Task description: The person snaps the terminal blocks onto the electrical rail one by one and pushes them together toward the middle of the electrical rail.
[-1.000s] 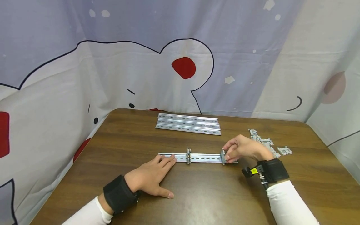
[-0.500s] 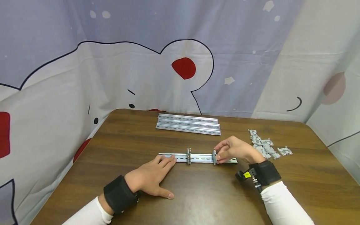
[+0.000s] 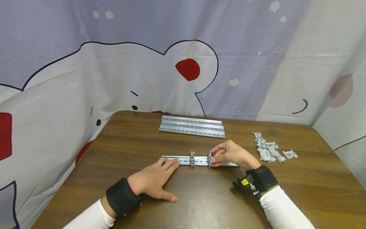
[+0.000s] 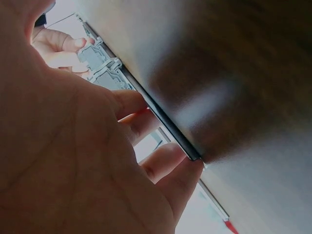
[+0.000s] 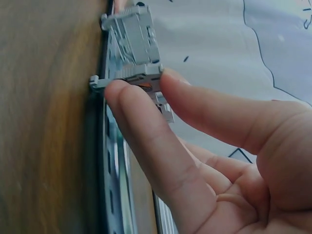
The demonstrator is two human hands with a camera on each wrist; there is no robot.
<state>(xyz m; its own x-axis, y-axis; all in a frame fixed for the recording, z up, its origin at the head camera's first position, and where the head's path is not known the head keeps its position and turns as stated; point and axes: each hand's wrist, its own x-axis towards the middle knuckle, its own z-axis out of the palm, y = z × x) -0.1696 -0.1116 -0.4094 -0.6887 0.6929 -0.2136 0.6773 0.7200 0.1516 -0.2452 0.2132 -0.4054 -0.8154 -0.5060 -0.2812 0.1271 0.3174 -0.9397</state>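
Observation:
A slotted metal DIN rail (image 3: 202,161) lies across the table in the head view, with a pair of grey terminal blocks (image 3: 192,158) standing upright near its middle. My left hand (image 3: 152,179) rests flat on the rail's left end, fingers extended and thumb spread on the table side. Right of the pair, my right hand (image 3: 233,155) pinches another grey terminal block (image 3: 210,159) between thumb and fingers. The right wrist view shows this held block (image 5: 141,74) on the rail, close to the mounted blocks (image 5: 135,36). The fingers hide part of it.
Several more DIN rails (image 3: 191,126) lie side by side at the back of the wooden table (image 3: 134,136). A loose cluster of terminal blocks (image 3: 266,149) lies at the right, with a single block (image 3: 290,154) beside it. A printed curtain (image 3: 137,70) hangs behind.
My right hand has moved left along the rail with the terminal block, bringing it nearer the standing pair. My left hand has stayed in place on the rail.

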